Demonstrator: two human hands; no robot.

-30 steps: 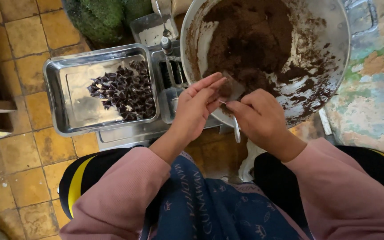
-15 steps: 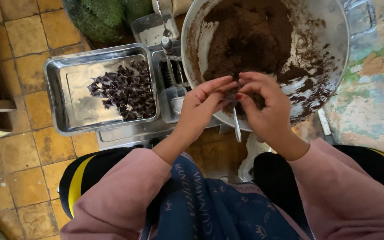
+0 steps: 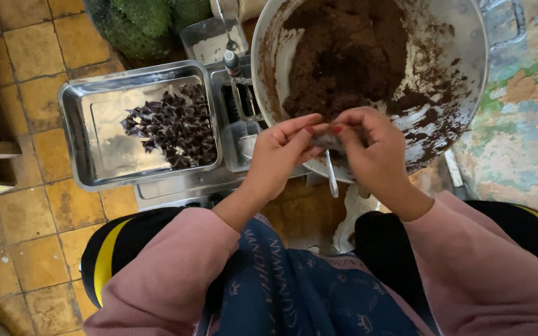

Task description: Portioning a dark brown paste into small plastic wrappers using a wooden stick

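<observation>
My left hand (image 3: pixel 279 153) and my right hand (image 3: pixel 373 144) meet over the near rim of a large metal bowl (image 3: pixel 468 106). Together their fingertips pinch a small clear plastic packet (image 3: pixel 328 140) with dark filling. A spoon (image 3: pixel 332 177) hangs down from under my right hand. The bowl holds a mound of dark brown paste (image 3: pixel 344 53), smeared up its sides. To the left, a square metal tray (image 3: pixel 88 155) carries a pile of small dark wrapped packets (image 3: pixel 172 124).
A small clear container (image 3: pixel 239 146) and a metal device (image 3: pixel 235 93) stand between tray and bowl. Green bumpy fruit (image 3: pixel 138 25) lies at the back. The floor is yellow tile (image 3: pixel 26 56); a painted, worn surface (image 3: pixel 524 143) lies to the right.
My right hand has turned and lifted its fingers onto the packet, closing in toward my left hand. Both hands have shifted slightly up over the bowl's rim.
</observation>
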